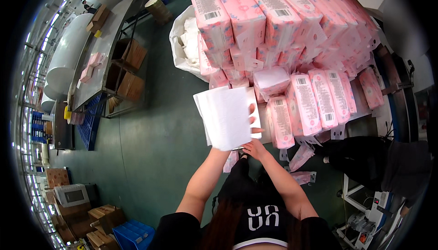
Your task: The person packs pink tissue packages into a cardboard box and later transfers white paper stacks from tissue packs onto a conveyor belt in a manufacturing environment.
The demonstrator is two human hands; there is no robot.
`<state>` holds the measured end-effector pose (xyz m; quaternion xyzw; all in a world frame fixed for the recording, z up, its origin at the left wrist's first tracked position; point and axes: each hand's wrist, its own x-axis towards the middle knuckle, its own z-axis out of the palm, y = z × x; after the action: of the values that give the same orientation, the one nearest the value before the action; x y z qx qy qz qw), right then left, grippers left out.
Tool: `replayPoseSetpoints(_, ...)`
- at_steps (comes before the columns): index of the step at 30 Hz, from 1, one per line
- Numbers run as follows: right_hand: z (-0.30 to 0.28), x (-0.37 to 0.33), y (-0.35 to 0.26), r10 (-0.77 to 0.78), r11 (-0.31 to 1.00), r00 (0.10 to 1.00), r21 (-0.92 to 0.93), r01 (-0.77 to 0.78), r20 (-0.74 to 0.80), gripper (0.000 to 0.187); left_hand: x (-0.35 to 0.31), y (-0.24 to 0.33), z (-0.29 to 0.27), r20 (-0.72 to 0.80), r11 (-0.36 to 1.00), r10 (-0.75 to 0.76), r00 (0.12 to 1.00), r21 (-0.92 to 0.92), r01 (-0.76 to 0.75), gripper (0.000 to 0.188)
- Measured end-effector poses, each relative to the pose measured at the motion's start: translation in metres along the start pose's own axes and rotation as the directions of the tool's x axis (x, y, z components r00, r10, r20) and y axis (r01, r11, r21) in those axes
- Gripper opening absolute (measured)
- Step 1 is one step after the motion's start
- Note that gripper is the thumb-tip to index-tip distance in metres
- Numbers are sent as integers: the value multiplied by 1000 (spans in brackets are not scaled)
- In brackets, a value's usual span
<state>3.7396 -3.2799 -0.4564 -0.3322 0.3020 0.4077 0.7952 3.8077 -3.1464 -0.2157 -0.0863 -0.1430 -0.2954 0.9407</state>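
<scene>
A thick stack of white tissue sheets [226, 118] is held up in front of me, its layers slightly fanned at the left side. My left hand [252, 120] is mostly hidden beneath the stack; the fingers that curl round the right edge seem to be its own. My right hand [254, 149] grips at the stack's lower right corner, its fingertips partly covered. Just beyond the stack sits a pink pack with a white top [272, 79]. An upright pink tissue pack [280, 120] stands to the right of the stack.
Pink tissue packs [283, 17] are heaped high ahead, beside a white sack [185, 40]. Loose pink wrappers [301, 156] hang below the packs. A metal table [98, 63] stands left; cartons [107, 216] and a blue crate [133, 235] lie lower left. A person in dark clothes [401, 168] is at right.
</scene>
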Motion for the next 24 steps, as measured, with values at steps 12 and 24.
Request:
replayPoseSetpoints(12,-8,-27,-17,-76,764,993,-645,0,-90,38,-141,33,-64,-758,374,178,628,642,669,69)
replayPoseSetpoints(24,-29,-53,11,-308,941,770,-299,159,-559,36,-123,-22,-164,-343,-928,62,937,326,181,41)
